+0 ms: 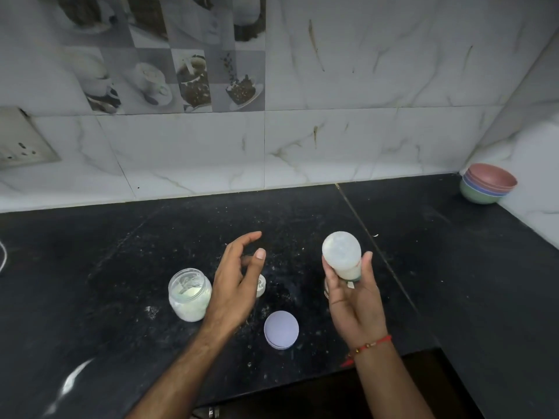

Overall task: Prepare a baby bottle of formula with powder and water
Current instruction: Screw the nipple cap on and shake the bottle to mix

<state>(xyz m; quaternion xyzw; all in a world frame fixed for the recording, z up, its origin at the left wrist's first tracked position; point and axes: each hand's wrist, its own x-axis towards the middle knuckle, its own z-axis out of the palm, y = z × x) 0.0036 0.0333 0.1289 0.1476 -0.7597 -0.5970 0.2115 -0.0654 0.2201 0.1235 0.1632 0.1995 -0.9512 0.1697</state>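
Observation:
My right hand [354, 300] grips a baby bottle [342, 254] of milky white liquid and holds it above the black counter, bottom end tilted up toward the camera. My left hand [239, 279] hovers open beside it with fingers spread, holding nothing. An open clear jar of white powder [189, 294] stands on the counter just left of my left wrist. A round lilac lid [281, 329] lies flat between my two forearms. A small white object [260, 284] sits partly hidden behind my left palm; I cannot tell what it is.
A stack of coloured bowls [487, 184] sits in the far right corner against the tiled wall. A wall socket [21, 146] is at the left. The black counter [121, 252] is dusted with spilled powder, and its front edge runs just below my wrists.

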